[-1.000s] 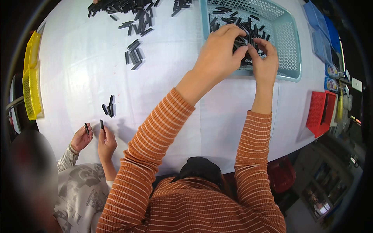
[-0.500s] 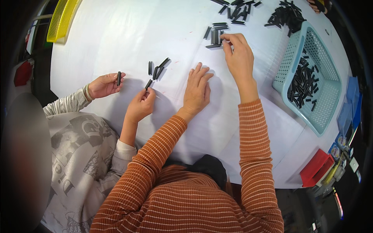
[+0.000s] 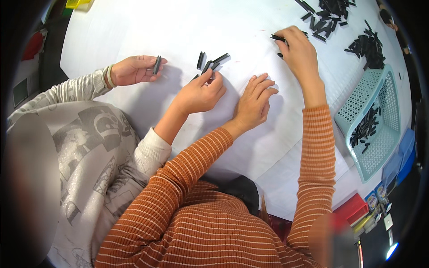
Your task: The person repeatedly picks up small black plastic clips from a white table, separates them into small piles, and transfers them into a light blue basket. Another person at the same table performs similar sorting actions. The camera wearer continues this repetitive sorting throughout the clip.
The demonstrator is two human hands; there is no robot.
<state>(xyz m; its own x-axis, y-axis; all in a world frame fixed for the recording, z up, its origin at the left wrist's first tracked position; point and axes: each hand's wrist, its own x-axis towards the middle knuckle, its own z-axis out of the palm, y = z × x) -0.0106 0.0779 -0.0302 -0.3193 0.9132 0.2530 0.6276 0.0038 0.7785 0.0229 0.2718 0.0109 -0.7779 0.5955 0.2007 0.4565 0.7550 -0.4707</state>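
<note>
Spanning the view, a white table (image 3: 134,31) bears a light-blue basket (image 3: 359,94). Left of the basket, the left hand (image 3: 254,105) is palm-down, fingers loosely spread; up-left of the basket, the right hand (image 3: 298,51) has fingertips at a black strip (image 3: 275,37), pinch or mere touch: cannot tell.

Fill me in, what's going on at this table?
The person's right hand is at small black pieces on the white table; whether it grips one is unclear. The left hand is open at the table, nothing visible in it. At left, a co-worker's hand holds another black piece. More black pieces lie in the blue basket at right.
</note>
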